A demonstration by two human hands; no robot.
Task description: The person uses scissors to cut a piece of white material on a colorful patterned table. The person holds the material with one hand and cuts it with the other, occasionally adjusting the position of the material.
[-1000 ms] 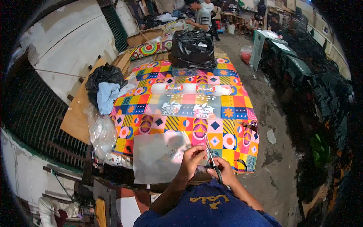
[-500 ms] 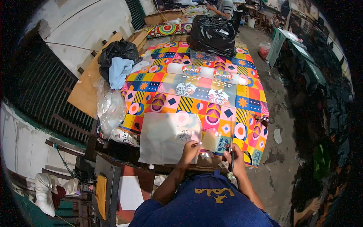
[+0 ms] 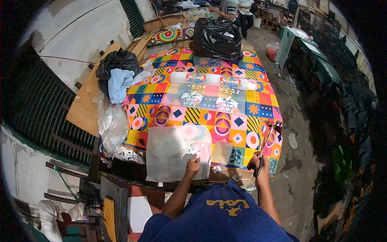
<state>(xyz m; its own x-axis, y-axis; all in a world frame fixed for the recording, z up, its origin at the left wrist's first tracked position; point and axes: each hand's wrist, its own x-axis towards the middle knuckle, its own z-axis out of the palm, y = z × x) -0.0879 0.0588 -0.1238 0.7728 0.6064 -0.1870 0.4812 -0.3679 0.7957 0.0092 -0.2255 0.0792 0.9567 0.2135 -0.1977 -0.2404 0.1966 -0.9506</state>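
Note:
My left hand [image 3: 192, 166] is over a whitish translucent plastic sheet [image 3: 165, 159] at the near edge of the table, its fingers drawn together. Anything between them is too small to make out. Just beyond the fingertips, small printed scraps [image 3: 193, 148] lie in a little heap on the sheet. Off to the right, my right hand [image 3: 261, 166] grips a pair of scissors [image 3: 266, 141] by dark handles, with the blades pointing away from me and slightly parted. Between the hands lies a clear plastic piece [image 3: 221, 152].
A roll of printed clear film [image 3: 211, 79] lies across the colourful patterned tablecloth [image 3: 163, 115], partly unrolled toward me. Black plastic bags [image 3: 217, 38], a light blue cloth [image 3: 120, 84] and crumpled clear plastic [image 3: 113, 125] surround it. Other people [image 3: 245, 16] are at the far end.
My left hand has moved left, from the sheet's right edge to the scraps. My right hand has carried the scissors rightward, away from the left hand. The view has shifted slightly.

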